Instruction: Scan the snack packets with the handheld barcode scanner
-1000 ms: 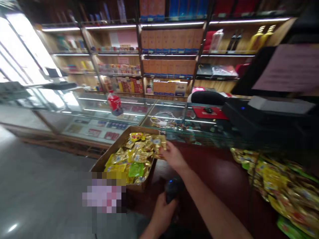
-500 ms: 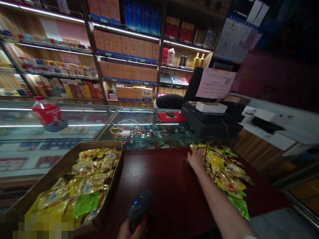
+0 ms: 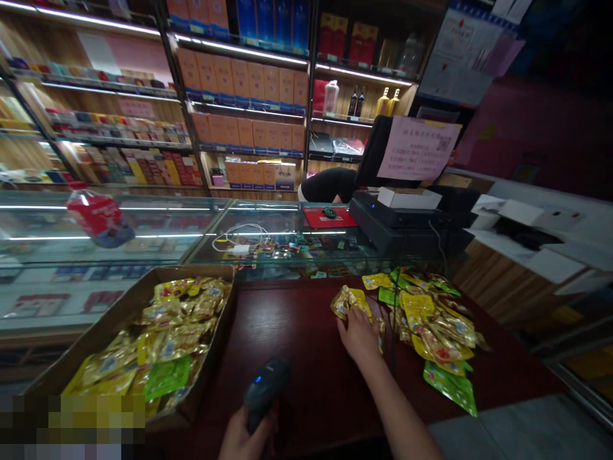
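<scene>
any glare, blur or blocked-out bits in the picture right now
Head view: shelf strip lights burn near white; head view: foil packets in the cardboard box glint, and the dark red table carries a soft sheen; head view: the red bottle looks smeared; head view: coarse pixel blocks hide the bottom left corner.

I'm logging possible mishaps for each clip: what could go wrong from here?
The right hand is on several loose gold packets at once, so one might slip away. The dark cord beside that hand could snag a packet or the wrist. The green packet at the near end of the pile lies close to the edge of the dark red tabletop, so a nudge might send it over.
</scene>
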`<state>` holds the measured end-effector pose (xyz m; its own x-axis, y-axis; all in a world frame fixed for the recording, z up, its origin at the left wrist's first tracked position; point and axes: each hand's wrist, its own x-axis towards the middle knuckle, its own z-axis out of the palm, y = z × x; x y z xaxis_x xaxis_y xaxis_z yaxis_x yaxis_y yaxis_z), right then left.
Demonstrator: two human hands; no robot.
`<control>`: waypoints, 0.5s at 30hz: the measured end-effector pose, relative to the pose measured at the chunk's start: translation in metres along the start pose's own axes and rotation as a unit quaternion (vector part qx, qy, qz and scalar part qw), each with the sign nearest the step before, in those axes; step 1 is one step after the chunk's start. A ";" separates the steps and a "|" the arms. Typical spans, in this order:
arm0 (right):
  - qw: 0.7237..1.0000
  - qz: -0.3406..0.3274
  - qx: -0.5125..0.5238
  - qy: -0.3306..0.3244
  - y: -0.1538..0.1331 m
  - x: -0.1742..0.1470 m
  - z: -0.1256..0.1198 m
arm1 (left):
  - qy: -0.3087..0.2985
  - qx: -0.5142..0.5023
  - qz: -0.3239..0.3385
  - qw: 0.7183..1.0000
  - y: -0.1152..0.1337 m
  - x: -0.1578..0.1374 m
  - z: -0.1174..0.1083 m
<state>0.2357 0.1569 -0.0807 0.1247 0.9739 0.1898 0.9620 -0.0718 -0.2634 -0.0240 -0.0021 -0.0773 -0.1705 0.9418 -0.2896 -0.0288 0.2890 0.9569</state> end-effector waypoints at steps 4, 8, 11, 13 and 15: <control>0.998 0.031 0.047 -0.001 0.001 0.037 -0.016 | -0.005 -0.003 0.010 1.000 0.001 0.001 0.001; 0.992 -0.009 0.111 -0.061 0.006 0.076 -0.022 | 0.008 -0.018 0.022 1.000 0.005 -0.002 0.001; 0.979 -0.046 0.186 -0.073 0.002 0.075 -0.019 | 0.004 -0.017 0.021 1.000 0.007 -0.005 0.001; 0.965 -0.054 0.250 -0.055 -0.006 0.058 -0.011 | -0.004 -0.018 0.017 1.000 0.007 -0.006 0.002; 0.946 -0.043 0.319 -0.032 -0.017 0.035 0.002 | -0.004 -0.020 0.011 1.000 0.007 -0.006 0.003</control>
<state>0.2232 0.1925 -0.0714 0.0187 0.9827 0.1841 0.6231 0.1325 -0.7708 -0.0203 -0.0055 -0.0684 -0.1642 0.9491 -0.2687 -0.0647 0.2614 0.9630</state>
